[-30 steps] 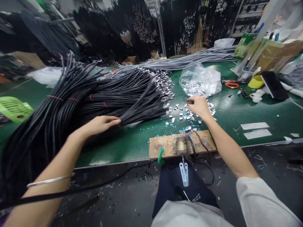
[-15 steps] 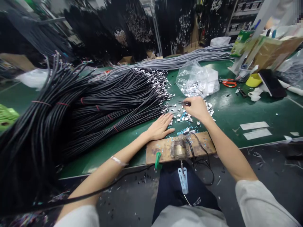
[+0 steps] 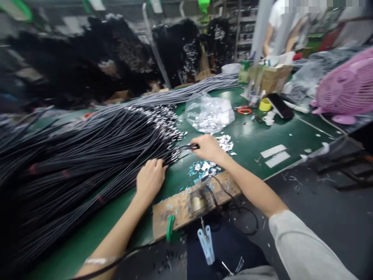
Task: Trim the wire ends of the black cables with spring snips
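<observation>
My left hand [image 3: 150,177] lies at the front edge of a large bundle of black cables [image 3: 116,151], its fingers curled over the nearest ones close to their stripped ends. How many it grips is hidden. In my right hand [image 3: 208,147] is a slim dark tweezer-like tool [image 3: 186,146], its tip pointing left at the silvery cable ends [image 3: 175,153]. Below the right hand lie scraps of foil and small blue tube pieces [image 3: 205,167]. A wooden board [image 3: 163,217] at the table edge carries a small metal pot-like device [image 3: 198,202].
A clear plastic bag [image 3: 210,114] of foil bits lies behind my right hand. Orange-handled scissors [image 3: 244,111], yellow tape [image 3: 265,104], a phone [image 3: 280,105] and a pink fan [image 3: 346,87] are at the right. Grey cables [image 3: 186,91] run along the back. Another person [image 3: 279,27] stands behind.
My left hand has gone from lying flat beside the board to the cables, its fingers now curled. The right hand has brought the tool left to the cable ends. The view has swung right.
</observation>
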`<move>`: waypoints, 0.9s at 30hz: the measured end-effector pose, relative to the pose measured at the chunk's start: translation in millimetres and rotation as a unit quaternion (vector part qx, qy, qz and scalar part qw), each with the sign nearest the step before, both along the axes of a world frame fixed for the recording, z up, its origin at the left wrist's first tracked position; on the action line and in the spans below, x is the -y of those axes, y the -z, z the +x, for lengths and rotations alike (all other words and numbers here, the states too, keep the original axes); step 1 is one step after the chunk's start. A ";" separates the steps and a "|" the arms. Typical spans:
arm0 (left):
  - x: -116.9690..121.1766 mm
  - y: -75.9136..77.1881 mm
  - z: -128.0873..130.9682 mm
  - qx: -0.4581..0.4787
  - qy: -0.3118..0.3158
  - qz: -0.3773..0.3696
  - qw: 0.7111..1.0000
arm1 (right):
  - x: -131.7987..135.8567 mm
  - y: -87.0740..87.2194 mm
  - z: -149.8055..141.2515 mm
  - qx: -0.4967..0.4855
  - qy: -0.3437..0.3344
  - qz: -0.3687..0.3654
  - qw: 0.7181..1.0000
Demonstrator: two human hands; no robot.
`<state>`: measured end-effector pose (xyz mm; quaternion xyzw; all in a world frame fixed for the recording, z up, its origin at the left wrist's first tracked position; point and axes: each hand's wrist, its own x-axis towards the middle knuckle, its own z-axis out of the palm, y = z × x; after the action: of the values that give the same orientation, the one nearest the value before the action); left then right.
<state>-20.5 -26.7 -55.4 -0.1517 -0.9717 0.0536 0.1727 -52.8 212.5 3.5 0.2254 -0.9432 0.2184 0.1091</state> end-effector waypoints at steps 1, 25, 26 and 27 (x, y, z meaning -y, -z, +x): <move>3.5 2.9 -2.6 -0.004 -0.005 -0.038 0.999 | 1.7 0.2 0.9 0.001 -0.001 0.007 1.000; 8.1 -34.2 25.7 0.106 0.124 0.447 0.880 | 67.3 -7.1 13.1 -0.031 -0.068 -0.204 0.976; 9.2 -38.9 28.5 0.090 0.120 0.453 0.879 | 65.9 -5.3 15.3 -0.028 -0.077 -0.233 0.969; 9.5 -43.2 31.3 0.079 0.119 0.462 0.875 | 64.1 -4.2 17.7 -0.022 -0.073 -0.258 0.963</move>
<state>10.8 -36.2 -12.2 -0.1731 -0.8708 -0.4349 0.1506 -35.2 148.4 7.7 0.2626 -0.8331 0.4568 0.1683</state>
